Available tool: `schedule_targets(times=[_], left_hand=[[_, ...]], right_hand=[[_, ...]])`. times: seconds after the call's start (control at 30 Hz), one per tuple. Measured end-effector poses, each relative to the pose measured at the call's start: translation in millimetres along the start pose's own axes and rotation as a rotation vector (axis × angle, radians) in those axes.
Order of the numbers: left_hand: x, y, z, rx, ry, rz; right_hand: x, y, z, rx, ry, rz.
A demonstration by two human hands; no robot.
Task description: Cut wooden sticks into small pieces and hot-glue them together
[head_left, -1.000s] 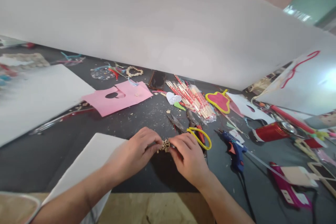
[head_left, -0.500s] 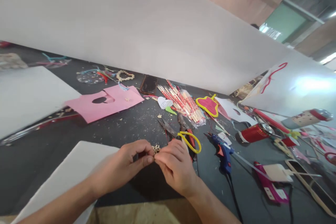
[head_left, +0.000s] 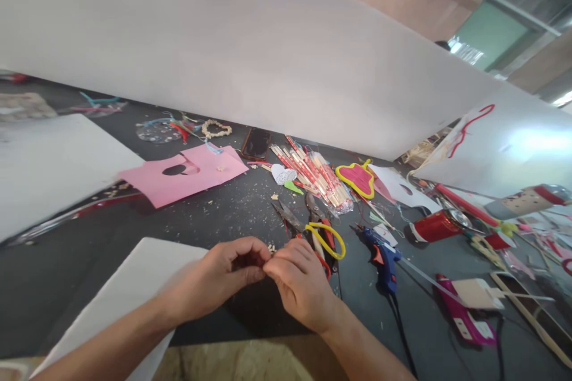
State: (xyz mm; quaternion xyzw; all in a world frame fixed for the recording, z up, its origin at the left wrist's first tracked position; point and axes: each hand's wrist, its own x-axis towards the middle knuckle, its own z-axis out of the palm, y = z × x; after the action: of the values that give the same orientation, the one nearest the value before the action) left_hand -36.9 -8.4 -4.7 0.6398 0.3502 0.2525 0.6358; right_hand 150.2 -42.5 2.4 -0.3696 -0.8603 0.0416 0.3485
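My left hand [head_left: 223, 277] and my right hand [head_left: 299, 280] meet at the fingertips over the front of the dark table. Both are closed in a pinch; whatever lies between the fingers is too small to make out. Small pale pieces [head_left: 271, 248] show just behind the fingertips. Beyond my right hand lie scissors with yellow and red handles [head_left: 328, 240] and pliers [head_left: 315, 208], partly overlapping. A white board [head_left: 147, 268] lies under my left forearm.
A blue glue gun [head_left: 383, 259] lies right of my hands, near a red can [head_left: 440, 225]. Behind are pink paper [head_left: 192, 172], wrapped sticks [head_left: 313, 172], a yellow-edged pink shape [head_left: 356, 178] and a phone [head_left: 256, 143]. A white panel [head_left: 223, 41] rises behind the table.
The view has shifted slightly, moving the table items a little to the right in the picture. My hands stay together, with fewer pale pieces visible behind them.
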Motion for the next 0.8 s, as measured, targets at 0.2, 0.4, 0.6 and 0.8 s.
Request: schedule_targets(times=[0.2,0.4,0.6,0.8], left_hand=[[0.3,1.3,-5.0,0.159,0.120,0.066],[3.6,0.2,-7.9,0.084,0.204,0.122],[6.4,-0.6,-10.0,-0.104,0.261,0.148],[5.9,0.5,-7.2,-0.193,0.262,0.109]], right_hand=[[-3.6,3.5,-4.7,-0.038,0.092,0.081],[2.1,1.5,-26.8,-0.117,0.126,0.241],[6.6,12.5,-69.2,-0.296,-0.007,0.459],[-15.9,30.0,-69.5,-0.450,-0.327,0.429]])
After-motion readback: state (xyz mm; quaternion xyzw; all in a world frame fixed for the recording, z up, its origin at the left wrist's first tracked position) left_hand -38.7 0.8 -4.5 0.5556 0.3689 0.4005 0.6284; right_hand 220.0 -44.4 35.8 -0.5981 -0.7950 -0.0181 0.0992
